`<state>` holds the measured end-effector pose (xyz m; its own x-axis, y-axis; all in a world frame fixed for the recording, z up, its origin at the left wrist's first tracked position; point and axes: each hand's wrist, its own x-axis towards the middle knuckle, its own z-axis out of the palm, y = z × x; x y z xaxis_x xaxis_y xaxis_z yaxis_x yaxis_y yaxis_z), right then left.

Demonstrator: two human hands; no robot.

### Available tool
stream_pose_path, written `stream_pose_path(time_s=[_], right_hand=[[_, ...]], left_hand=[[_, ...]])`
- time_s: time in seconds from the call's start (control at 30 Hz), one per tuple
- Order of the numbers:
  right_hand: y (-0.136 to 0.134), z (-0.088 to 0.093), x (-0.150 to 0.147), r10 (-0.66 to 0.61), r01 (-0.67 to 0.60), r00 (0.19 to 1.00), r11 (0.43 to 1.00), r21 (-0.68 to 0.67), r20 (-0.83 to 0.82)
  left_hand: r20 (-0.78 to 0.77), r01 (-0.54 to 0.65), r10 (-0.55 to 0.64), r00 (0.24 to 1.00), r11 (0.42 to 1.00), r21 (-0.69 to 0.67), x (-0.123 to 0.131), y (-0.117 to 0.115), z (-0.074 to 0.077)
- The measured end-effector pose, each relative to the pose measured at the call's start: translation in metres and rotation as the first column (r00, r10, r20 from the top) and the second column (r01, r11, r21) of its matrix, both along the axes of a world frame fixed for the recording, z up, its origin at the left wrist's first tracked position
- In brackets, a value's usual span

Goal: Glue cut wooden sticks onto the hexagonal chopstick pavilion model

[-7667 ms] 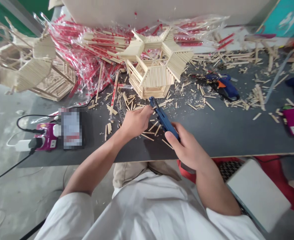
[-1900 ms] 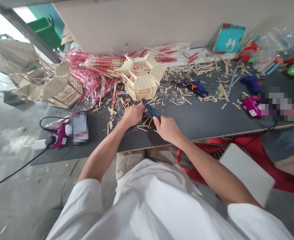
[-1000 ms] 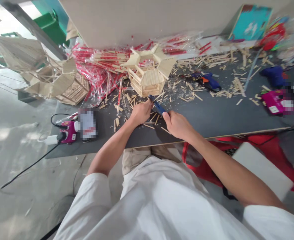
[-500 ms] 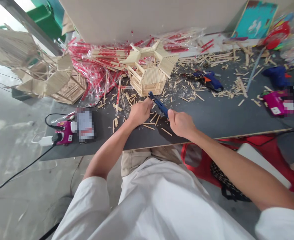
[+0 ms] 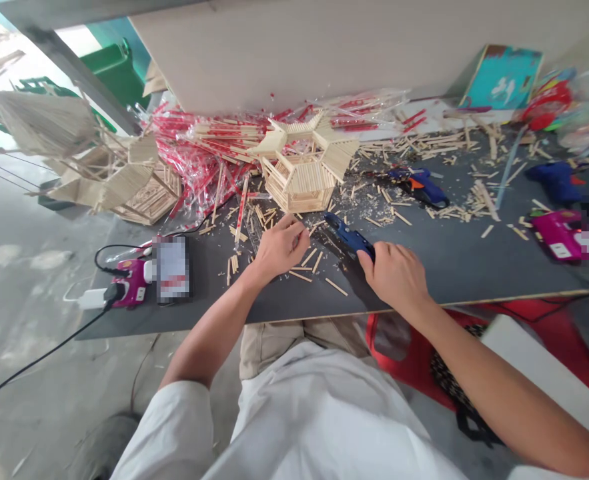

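My right hand [image 5: 398, 275] is closed around the handles of blue pliers [image 5: 349, 237], whose jaws point up and left over the table. My left hand [image 5: 283, 248] is curled, fingertips together, a little left of the jaws and apart from them; anything in its grip is too small or hidden to name. Just beyond both hands stands a small hexagonal stick model [image 5: 308, 177] with slatted flared roof panels. Short cut sticks [image 5: 301, 273] lie scattered around and below my left hand.
Red-and-clear wrapped chopsticks [image 5: 199, 157] are heaped behind. A larger stick model [image 5: 139, 187] stands left. Glue guns [image 5: 419, 185] lie right. A phone [image 5: 172, 270] and a purple power adapter [image 5: 131, 283] sit near the table's [image 5: 209, 313] left front.
My right hand has drawn the pliers right and toward me, away from my left hand. The left hand has turned and stays closed. The view has tilted up slightly.
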<state>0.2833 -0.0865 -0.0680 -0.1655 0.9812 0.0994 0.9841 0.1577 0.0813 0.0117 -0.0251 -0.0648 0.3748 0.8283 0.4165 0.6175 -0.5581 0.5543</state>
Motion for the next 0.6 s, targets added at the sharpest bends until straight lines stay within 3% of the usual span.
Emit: stream_pose_path(time_s=[0.17,0.4,0.5,0.6], right_hand=[[-0.012,-0.006,0.003,-0.04,0.034,0.996,0.997,0.072,0.084],[-0.014,-0.008,-0.003,-0.039,0.041,0.998,0.997,0.065,-0.04],[-0.004,-0.004,0.0,0.049,-0.042,0.99,0.998,0.057,-0.131],[0.014,0.005,-0.001,0.214,-0.187,0.93,0.975,0.117,-0.3]], left_hand=[[0.129,0.152,-0.146,0.981,0.988,-0.034,0.002,0.005,-0.007],[0.039,0.188,-0.185,0.982,0.979,-0.078,0.005,0.006,-0.013],[0.035,0.175,-0.174,0.984,0.983,-0.058,0.004,0.005,-0.012],[0.029,0.163,-0.162,0.986,0.986,-0.04,0.004,0.005,-0.012]])
